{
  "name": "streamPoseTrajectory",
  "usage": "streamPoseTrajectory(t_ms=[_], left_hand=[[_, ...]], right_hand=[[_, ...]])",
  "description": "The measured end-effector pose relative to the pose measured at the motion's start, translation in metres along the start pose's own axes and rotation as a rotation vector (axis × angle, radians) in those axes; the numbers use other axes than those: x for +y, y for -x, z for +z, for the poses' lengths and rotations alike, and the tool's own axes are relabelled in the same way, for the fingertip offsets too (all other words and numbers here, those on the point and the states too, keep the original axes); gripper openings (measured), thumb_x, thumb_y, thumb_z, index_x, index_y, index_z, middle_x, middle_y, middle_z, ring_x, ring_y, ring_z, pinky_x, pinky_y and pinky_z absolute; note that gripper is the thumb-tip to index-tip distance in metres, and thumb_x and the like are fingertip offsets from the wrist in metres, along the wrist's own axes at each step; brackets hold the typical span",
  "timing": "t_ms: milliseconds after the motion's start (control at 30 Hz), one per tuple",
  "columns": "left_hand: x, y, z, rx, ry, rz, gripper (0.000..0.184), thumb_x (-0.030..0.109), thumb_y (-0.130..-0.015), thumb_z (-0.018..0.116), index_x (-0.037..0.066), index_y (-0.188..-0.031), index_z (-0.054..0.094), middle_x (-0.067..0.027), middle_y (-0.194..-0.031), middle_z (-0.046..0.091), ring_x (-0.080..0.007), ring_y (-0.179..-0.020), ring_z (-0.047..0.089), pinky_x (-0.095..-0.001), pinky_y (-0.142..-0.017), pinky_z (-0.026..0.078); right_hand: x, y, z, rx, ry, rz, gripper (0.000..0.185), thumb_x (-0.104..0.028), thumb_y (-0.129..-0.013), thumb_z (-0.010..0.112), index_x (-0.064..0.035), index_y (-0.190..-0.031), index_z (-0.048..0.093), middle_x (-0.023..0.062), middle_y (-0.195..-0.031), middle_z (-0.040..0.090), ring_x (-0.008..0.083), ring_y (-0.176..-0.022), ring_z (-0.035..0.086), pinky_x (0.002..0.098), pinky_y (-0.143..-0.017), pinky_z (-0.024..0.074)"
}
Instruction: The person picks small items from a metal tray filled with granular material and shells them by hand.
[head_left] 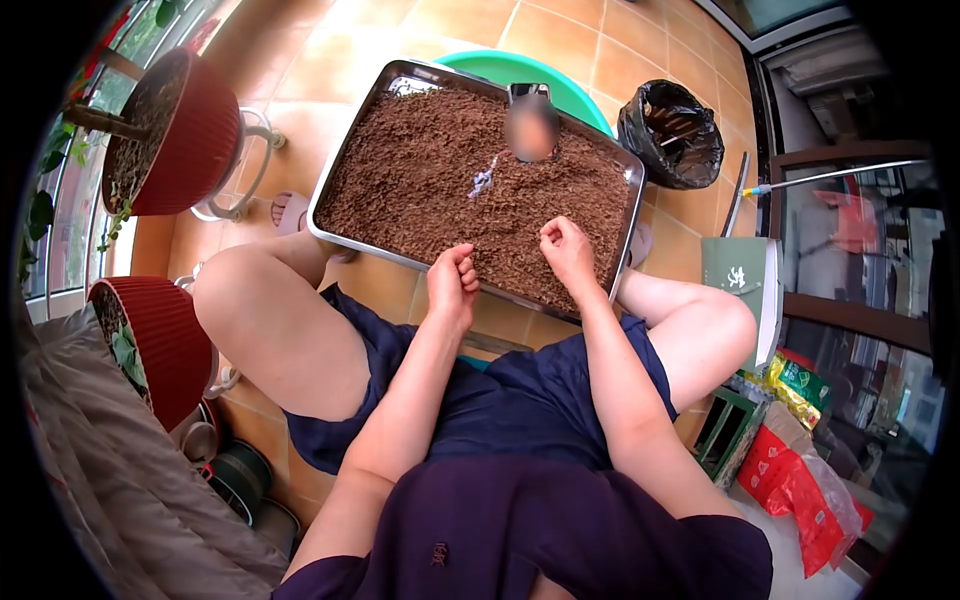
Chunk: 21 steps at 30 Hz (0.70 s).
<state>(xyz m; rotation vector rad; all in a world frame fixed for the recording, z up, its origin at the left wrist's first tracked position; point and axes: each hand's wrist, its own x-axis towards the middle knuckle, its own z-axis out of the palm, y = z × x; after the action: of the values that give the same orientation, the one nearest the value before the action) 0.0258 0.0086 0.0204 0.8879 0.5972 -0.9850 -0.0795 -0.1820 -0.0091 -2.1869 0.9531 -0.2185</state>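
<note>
A metal tray filled with brown, crumbly, soil-like material lies in front of me, between my knees. My left hand is closed over the tray's near edge, fingers curled and thumb against them. Above the material at the near right, my right hand is closed in a pinch. Whatever either hand may hold is too small or hidden to make out. A small whitish-purple piece rests on the material. Toward the tray's far side is a dark phone-like object, its lower part blurred.
Behind the tray lies a green basin. A bin with a black bag stands at the far right. Red flowerpots on white stands line the left. At right are a green-covered book or bag and a red plastic bag.
</note>
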Motion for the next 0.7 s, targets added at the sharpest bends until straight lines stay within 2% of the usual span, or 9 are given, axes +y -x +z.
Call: streamPoseTrajectory(t_ms=[67, 100, 233, 333, 400, 467, 500, 600, 700], left_hand=[[0.000, -0.001, -0.002, -0.002, -0.002, 0.001, 0.016, 0.016, -0.093, 0.044, 0.006, -0.103, 0.051, 0.0059, -0.063, 0.033, -0.0059, -0.051, 0.030, -0.0218, -0.046, 0.027], [0.001, -0.001, -0.002, -0.005, -0.005, 0.004, 0.016, 0.016, -0.093, 0.044, 0.006, -0.104, 0.051, 0.0059, -0.063, 0.033, -0.0059, -0.051, 0.031, -0.0219, -0.046, 0.027], [0.002, -0.001, -0.002, -0.002, -0.010, -0.004, 0.017, 0.016, -0.093, 0.044, 0.006, -0.105, 0.052, 0.0053, -0.064, 0.035, -0.0061, -0.052, 0.032, -0.0220, -0.046, 0.028], [0.002, -0.001, 0.000, 0.009, 0.003, 0.005, 0.017, 0.016, -0.094, 0.045, 0.005, -0.105, 0.052, 0.0048, -0.065, 0.036, -0.0065, -0.052, 0.033, -0.0220, -0.047, 0.028], [0.001, 0.000, 0.002, -0.012, 0.003, -0.002, 0.017, 0.017, -0.094, 0.045, 0.005, -0.105, 0.052, 0.0045, -0.065, 0.037, -0.0066, -0.053, 0.033, -0.0220, -0.047, 0.029], [-0.002, 0.000, 0.006, -0.021, 0.013, -0.009, 0.017, 0.015, -0.094, 0.044, 0.005, -0.104, 0.053, 0.0043, -0.064, 0.038, -0.0065, -0.052, 0.034, -0.0220, -0.046, 0.028], [-0.003, 0.000, 0.007, -0.016, 0.025, -0.011, 0.017, 0.013, -0.093, 0.043, 0.004, -0.103, 0.054, 0.0041, -0.064, 0.038, -0.0063, -0.051, 0.034, -0.0219, -0.045, 0.028], [-0.003, 0.000, 0.009, -0.008, 0.031, -0.006, 0.017, 0.012, -0.093, 0.043, 0.003, -0.102, 0.055, 0.0039, -0.063, 0.039, -0.0062, -0.050, 0.034, -0.0219, -0.044, 0.028], [-0.005, 0.000, 0.010, -0.010, 0.022, -0.003, 0.018, 0.012, -0.093, 0.043, 0.003, -0.102, 0.055, 0.0039, -0.063, 0.039, -0.0062, -0.050, 0.034, -0.0219, -0.044, 0.028]], right_hand=[[-0.010, 0.003, 0.003, 0.003, 0.130, -0.109, 0.012, -0.015, -0.081, 0.070, -0.0079, -0.088, 0.063, 0.0058, -0.083, 0.062, 0.0208, -0.074, 0.063, 0.0341, -0.067, 0.0516], [-0.014, 0.005, 0.006, -0.032, 0.208, -0.137, 0.012, -0.016, -0.082, 0.069, -0.0098, -0.090, 0.065, 0.0059, -0.084, 0.061, 0.0226, -0.076, 0.063, 0.0356, -0.067, 0.0514], [-0.006, 0.001, 0.013, -0.035, 0.288, -0.139, 0.014, -0.019, -0.082, 0.069, -0.0116, -0.093, 0.067, 0.0073, -0.081, 0.062, 0.0229, -0.076, 0.063, 0.0363, -0.067, 0.0508], [0.007, -0.004, -0.002, -0.019, 0.081, 0.011, 0.009, -0.019, -0.081, 0.068, -0.0126, -0.088, 0.068, 0.0074, -0.082, 0.064, 0.0232, -0.075, 0.064, 0.0364, -0.069, 0.0517], [0.009, -0.008, -0.018, -0.112, -0.314, 0.317, 0.010, -0.015, -0.086, 0.068, -0.0074, -0.093, 0.070, 0.0022, -0.082, 0.068, 0.0104, -0.072, 0.064, 0.0267, -0.061, 0.0513], [0.005, 0.000, -0.035, -0.097, -0.550, 0.367, 0.011, -0.013, -0.089, 0.067, -0.0047, -0.096, 0.069, 0.0011, -0.083, 0.067, 0.0084, -0.073, 0.064, 0.0225, -0.060, 0.0516], [0.006, 0.002, -0.039, -0.113, -0.606, 0.357, 0.015, -0.016, -0.091, 0.067, -0.0045, -0.100, 0.068, 0.0024, -0.089, 0.067, 0.0107, -0.076, 0.066, 0.0228, -0.062, 0.0540], [0.008, 0.011, -0.042, -0.099, -0.703, 0.361, 0.013, -0.012, -0.089, 0.068, -0.0033, -0.099, 0.068, 0.0041, -0.084, 0.067, 0.0106, -0.073, 0.065, 0.0230, -0.061, 0.0549], [0.010, 0.023, -0.034, -0.106, -0.607, 0.322, 0.009, -0.010, -0.088, 0.068, -0.0022, -0.093, 0.066, 0.0044, -0.079, 0.066, 0.0107, -0.067, 0.065, 0.0233, -0.058, 0.0550]])
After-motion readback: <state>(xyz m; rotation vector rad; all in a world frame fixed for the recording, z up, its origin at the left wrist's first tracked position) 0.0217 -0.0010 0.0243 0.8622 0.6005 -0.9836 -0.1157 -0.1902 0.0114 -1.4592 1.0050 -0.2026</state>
